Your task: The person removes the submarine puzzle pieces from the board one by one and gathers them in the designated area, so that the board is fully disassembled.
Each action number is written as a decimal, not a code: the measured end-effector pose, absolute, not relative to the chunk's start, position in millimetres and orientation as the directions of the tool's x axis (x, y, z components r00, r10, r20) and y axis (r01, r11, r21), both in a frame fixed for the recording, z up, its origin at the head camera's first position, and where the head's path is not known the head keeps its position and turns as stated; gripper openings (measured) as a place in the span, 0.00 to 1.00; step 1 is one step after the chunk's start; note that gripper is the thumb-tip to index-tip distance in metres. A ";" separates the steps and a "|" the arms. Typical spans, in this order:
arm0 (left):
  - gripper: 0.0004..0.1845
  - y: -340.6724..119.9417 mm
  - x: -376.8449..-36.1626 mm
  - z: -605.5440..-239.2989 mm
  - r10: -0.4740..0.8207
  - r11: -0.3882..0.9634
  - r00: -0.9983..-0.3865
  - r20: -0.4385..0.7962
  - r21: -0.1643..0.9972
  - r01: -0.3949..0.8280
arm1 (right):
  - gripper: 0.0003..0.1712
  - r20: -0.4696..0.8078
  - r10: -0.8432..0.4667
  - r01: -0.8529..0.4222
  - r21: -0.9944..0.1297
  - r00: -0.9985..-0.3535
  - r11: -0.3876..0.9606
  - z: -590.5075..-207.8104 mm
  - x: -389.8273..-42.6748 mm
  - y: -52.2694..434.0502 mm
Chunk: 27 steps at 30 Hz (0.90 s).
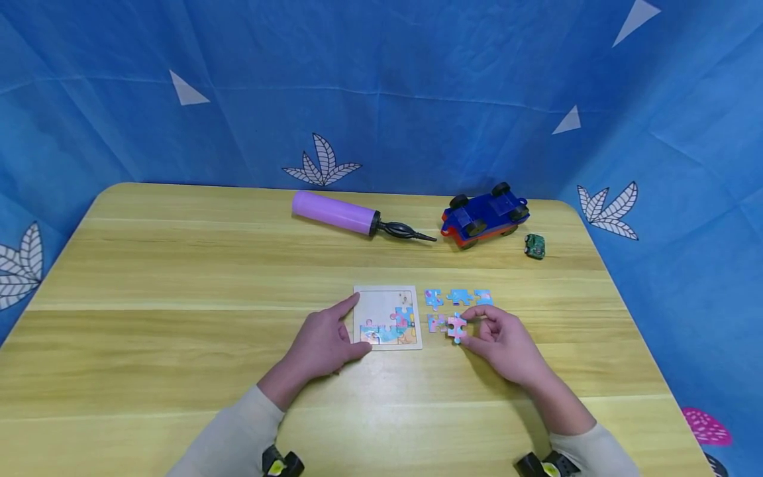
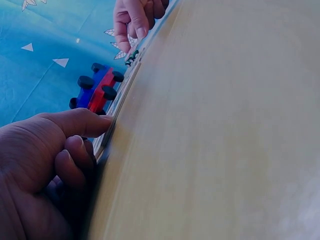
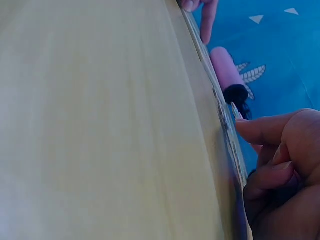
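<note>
A square puzzle board (image 1: 387, 301) lies on the yellow table (image 1: 179, 278), its lower rows filled with pieces. My left hand (image 1: 352, 328) rests against the board's left edge, index finger straight along it and thumb at the lower corner; the left wrist view shows the same fingertip contact (image 2: 102, 120). My right hand (image 1: 467, 328) pinches a pink puzzle piece (image 1: 456, 326) between thumb and fingers, just right of the board. Loose blue pieces (image 1: 459, 296) lie in a row behind it, and one more piece (image 1: 436, 322) sits beside the pink one.
At the back of the table lie a purple hand pump (image 1: 336, 212) with a black nozzle, a blue and red toy car (image 1: 485, 215) on its back, and a small green object (image 1: 535, 246). Blue cloth walls surround the table.
</note>
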<state>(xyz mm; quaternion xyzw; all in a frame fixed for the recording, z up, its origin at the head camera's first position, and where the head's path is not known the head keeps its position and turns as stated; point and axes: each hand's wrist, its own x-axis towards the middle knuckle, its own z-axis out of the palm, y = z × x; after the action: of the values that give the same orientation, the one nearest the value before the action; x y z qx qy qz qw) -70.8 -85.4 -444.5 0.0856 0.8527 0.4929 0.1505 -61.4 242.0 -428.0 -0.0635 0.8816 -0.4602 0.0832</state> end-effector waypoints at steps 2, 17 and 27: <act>0.50 -85.4 -70.6 -444.5 0.293 0.498 -0.940 -0.174 0.867 -0.005 | 0.17 -0.080 -0.189 -0.043 -0.820 -0.979 0.571 -428.0 -62.8 244.6; 0.50 -84.8 -70.5 -445.4 0.293 0.496 -0.938 -0.184 0.868 -0.015 | 0.17 -0.112 -0.189 -0.023 -0.803 -0.976 0.595 -428.1 -71.4 256.4; 0.50 -84.7 -70.3 -443.1 0.289 0.500 -0.939 -0.189 0.866 -0.020 | 0.16 -0.146 -0.186 0.006 -0.802 -0.972 0.598 -429.1 -74.0 258.2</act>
<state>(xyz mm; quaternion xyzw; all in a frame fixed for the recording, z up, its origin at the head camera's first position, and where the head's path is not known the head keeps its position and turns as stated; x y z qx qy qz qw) -70.3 -84.7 -443.1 0.0789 0.8517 0.4939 0.1565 -74.0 258.2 -429.1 -0.0509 0.8872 -0.4457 0.1077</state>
